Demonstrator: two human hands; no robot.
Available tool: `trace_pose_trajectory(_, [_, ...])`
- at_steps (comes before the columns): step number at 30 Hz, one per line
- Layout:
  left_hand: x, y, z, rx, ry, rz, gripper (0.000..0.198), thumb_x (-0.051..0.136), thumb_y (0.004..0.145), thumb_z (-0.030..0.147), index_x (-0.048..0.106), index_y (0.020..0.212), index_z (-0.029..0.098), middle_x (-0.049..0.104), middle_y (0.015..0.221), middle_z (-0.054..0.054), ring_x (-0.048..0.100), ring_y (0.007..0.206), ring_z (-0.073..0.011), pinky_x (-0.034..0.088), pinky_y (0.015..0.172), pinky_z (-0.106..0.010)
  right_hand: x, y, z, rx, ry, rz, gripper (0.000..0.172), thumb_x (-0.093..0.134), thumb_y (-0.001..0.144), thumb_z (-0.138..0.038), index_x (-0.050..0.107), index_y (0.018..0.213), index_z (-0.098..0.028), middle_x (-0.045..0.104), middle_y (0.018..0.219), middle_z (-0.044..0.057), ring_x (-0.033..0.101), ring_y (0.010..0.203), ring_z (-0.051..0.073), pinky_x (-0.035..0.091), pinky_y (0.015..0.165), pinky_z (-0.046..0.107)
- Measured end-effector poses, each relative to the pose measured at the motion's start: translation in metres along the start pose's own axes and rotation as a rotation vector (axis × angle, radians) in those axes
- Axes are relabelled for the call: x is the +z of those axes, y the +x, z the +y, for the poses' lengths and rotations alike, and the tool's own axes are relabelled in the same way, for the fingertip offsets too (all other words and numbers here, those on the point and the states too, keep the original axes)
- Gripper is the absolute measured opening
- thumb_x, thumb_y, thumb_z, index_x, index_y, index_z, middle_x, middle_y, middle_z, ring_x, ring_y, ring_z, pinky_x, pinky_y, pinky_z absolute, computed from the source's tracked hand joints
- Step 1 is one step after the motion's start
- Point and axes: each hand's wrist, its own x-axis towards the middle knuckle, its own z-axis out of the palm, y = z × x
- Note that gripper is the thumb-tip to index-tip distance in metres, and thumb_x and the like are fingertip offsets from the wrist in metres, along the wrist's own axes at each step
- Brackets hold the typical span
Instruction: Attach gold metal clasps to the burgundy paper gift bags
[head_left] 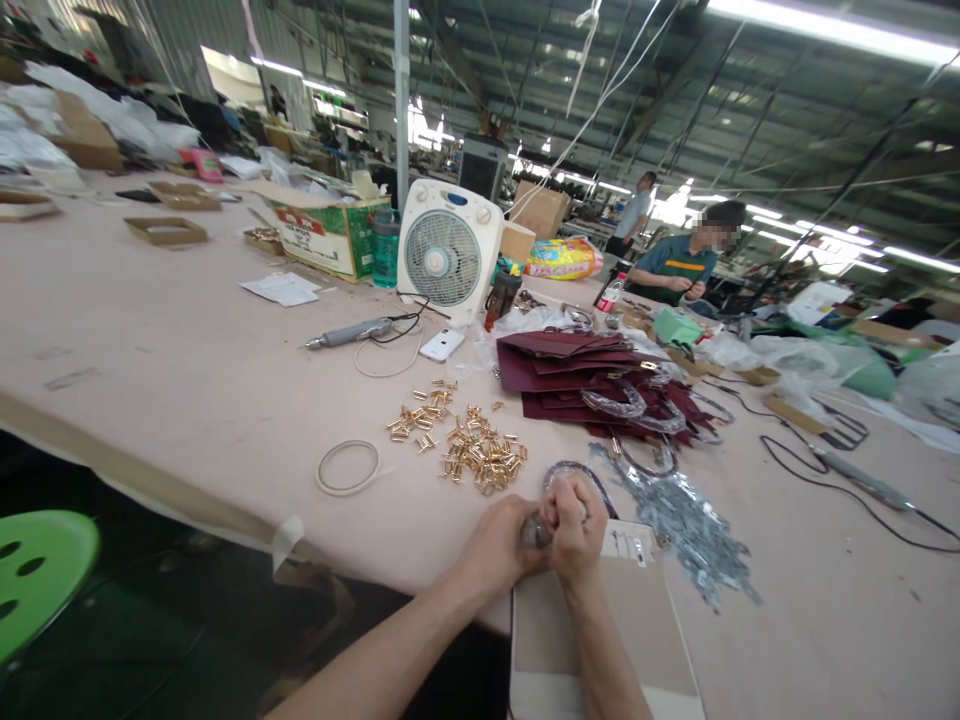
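Close together at the table's front edge, my left hand (504, 540) and my right hand (576, 525) meet over a light panel (637, 620). My left fingers are wrapped round a greyish, shiny item (534, 530) that is too small to name. The right hand is closed beside it; what it grips is hidden. A wrapped, curved handle (592, 472) arches just behind them. Gold metal pieces (484, 452) lie in a pile beyond the left hand, and flat silver strips (690, 520) are heaped to the right. Dark red panels (570, 375) with plastic-wrapped handles are stacked farther back.
A white fan (448, 250) stands at the back beside a carton (319, 235). A grey handheld tool (349, 334), a phone (442, 345) and a tape roll (347, 467) lie to the left. Another corded tool (862, 478) is at right. A person (679, 262) sits across the table.
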Motion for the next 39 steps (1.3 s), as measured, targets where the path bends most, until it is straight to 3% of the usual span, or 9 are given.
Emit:
trace_pose_trajectory(3, [0.001, 0.002, -0.003, -0.046, 0.015, -0.002, 0.049, 0.087, 0.067, 0.027, 0.077, 0.115, 0.022, 0.075, 0.109, -0.006, 0.067, 0.100, -0.0275, 0.047, 0.089, -0.032, -0.007, 0.002, -0.016, 0.083, 0.129, 0.063, 0.038, 0.064, 0.097, -0.046, 0.057, 0.071, -0.020, 0.046, 0.056, -0.005, 0.040, 0.046, 0.009, 0.030, 0.043, 0.021])
trace_pose_trajectory(6, [0.003, 0.005, -0.004, -0.092, 0.028, 0.003, 0.065, 0.091, 0.063, 0.029, 0.074, 0.125, 0.020, 0.074, 0.117, -0.009, 0.066, 0.108, -0.0303, 0.047, 0.096, -0.035, -0.009, 0.002, -0.035, -0.030, 0.270, 0.120, 0.037, 0.062, 0.098, -0.042, 0.057, 0.069, -0.020, 0.040, 0.055, -0.007, 0.036, 0.043, 0.007, 0.026, 0.041, 0.020])
trace_pose_trajectory(10, [0.002, 0.006, 0.000, -0.062, 0.059, -0.006, 0.046, 0.086, 0.066, 0.026, 0.078, 0.111, 0.021, 0.075, 0.107, -0.005, 0.066, 0.099, -0.0257, 0.047, 0.091, -0.032, -0.001, -0.006, -0.030, -0.221, 0.253, 0.080, 0.040, 0.056, 0.101, -0.038, 0.054, 0.064, -0.020, 0.037, 0.053, -0.007, 0.036, 0.042, 0.009, 0.030, 0.043, 0.023])
trace_pose_trajectory(14, [-0.001, 0.006, 0.005, 0.029, 0.028, -0.020, 0.025, 0.081, 0.070, 0.022, 0.077, 0.094, 0.021, 0.075, 0.095, 0.001, 0.066, 0.091, -0.0212, 0.045, 0.083, -0.027, 0.002, -0.008, -0.005, -0.063, 0.057, 0.008, 0.046, 0.056, 0.102, -0.040, 0.049, 0.061, -0.021, 0.039, 0.052, -0.006, 0.037, 0.042, 0.009, 0.027, 0.042, 0.024])
trace_pose_trajectory(17, [-0.001, 0.005, 0.004, 0.011, 0.042, -0.002, 0.032, 0.085, 0.068, 0.026, 0.078, 0.099, 0.022, 0.074, 0.097, -0.001, 0.065, 0.092, -0.0227, 0.045, 0.084, -0.028, 0.000, -0.005, -0.011, -0.064, 0.062, 0.004, 0.044, 0.054, 0.103, -0.038, 0.049, 0.063, -0.021, 0.041, 0.053, -0.006, 0.037, 0.043, 0.010, 0.027, 0.042, 0.024])
trace_pose_trajectory(22, [0.004, 0.004, -0.004, -0.003, 0.078, 0.024, 0.037, 0.084, 0.066, 0.023, 0.078, 0.102, 0.021, 0.072, 0.098, -0.002, 0.063, 0.091, -0.0235, 0.046, 0.083, -0.031, 0.000, -0.008, -0.032, -0.297, 0.207, 0.057, 0.041, 0.053, 0.103, -0.032, 0.048, 0.063, -0.022, 0.036, 0.053, -0.007, 0.037, 0.044, 0.011, 0.030, 0.046, 0.026])
trace_pose_trajectory(29, [0.006, 0.004, -0.007, 0.109, 0.053, 0.071, 0.013, 0.073, 0.071, 0.018, 0.071, 0.083, 0.017, 0.069, 0.084, -0.002, 0.061, 0.081, -0.0201, 0.044, 0.072, -0.028, 0.008, -0.019, 0.011, -0.040, -0.082, -0.018, 0.047, 0.055, 0.102, -0.041, 0.045, 0.060, -0.022, 0.042, 0.054, -0.005, 0.041, 0.049, 0.012, 0.033, 0.050, 0.027])
trace_pose_trajectory(34, [0.008, 0.002, -0.002, 0.111, 0.056, 0.050, 0.038, 0.075, 0.075, 0.024, 0.075, 0.112, 0.022, 0.076, 0.111, -0.007, 0.068, 0.104, -0.0279, 0.053, 0.095, -0.038, -0.008, -0.023, 0.007, 0.023, 0.030, 0.120, 0.049, 0.056, 0.098, -0.051, 0.047, 0.061, -0.022, 0.041, 0.052, -0.006, 0.036, 0.045, 0.010, 0.031, 0.046, 0.024])
trace_pose_trajectory(39, [0.012, 0.017, -0.033, 0.075, 0.186, 0.046, 0.056, 0.079, 0.072, 0.046, 0.073, 0.124, 0.025, 0.074, 0.129, -0.007, 0.066, 0.123, -0.0344, 0.052, 0.109, -0.051, -0.049, -0.026, 0.007, 0.058, 0.256, 0.325, 0.050, 0.057, 0.097, -0.056, 0.044, 0.062, -0.022, 0.034, 0.050, -0.009, 0.027, 0.039, 0.006, 0.022, 0.039, 0.020])
